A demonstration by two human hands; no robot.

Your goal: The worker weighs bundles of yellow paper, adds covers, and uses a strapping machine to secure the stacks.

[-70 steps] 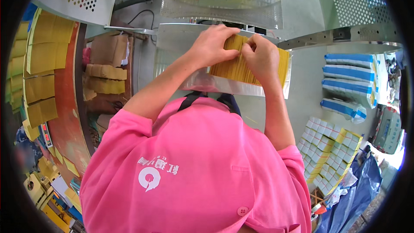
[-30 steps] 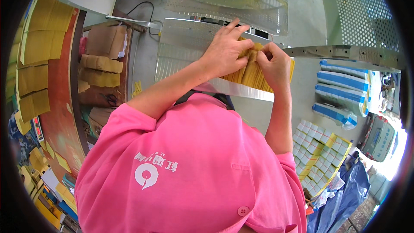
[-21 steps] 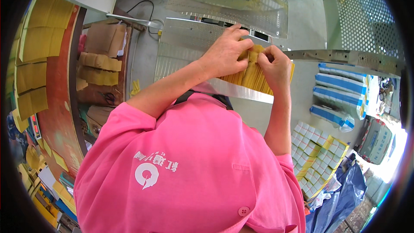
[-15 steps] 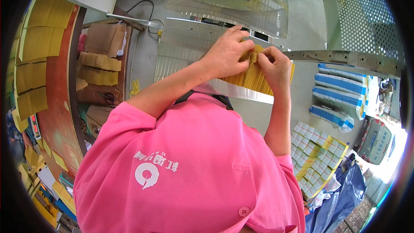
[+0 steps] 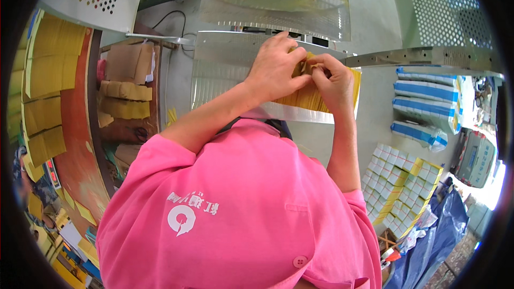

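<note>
While both pinch it, the yellow stack [image 5: 316, 93] seemingly sits between left hand [image 5: 276, 69] and right hand [image 5: 333, 81].

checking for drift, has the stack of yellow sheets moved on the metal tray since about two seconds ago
No real shift. The stack of yellow sheets lies at the same spot by the metal tray's front lip, with the left hand and right hand on it as before.

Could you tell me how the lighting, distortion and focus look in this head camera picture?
Head view: even daylight, blown out at the right rim; strong fisheye bend with a black border; the left hand, right hand and yellow sheets are fairly sharp.
</note>
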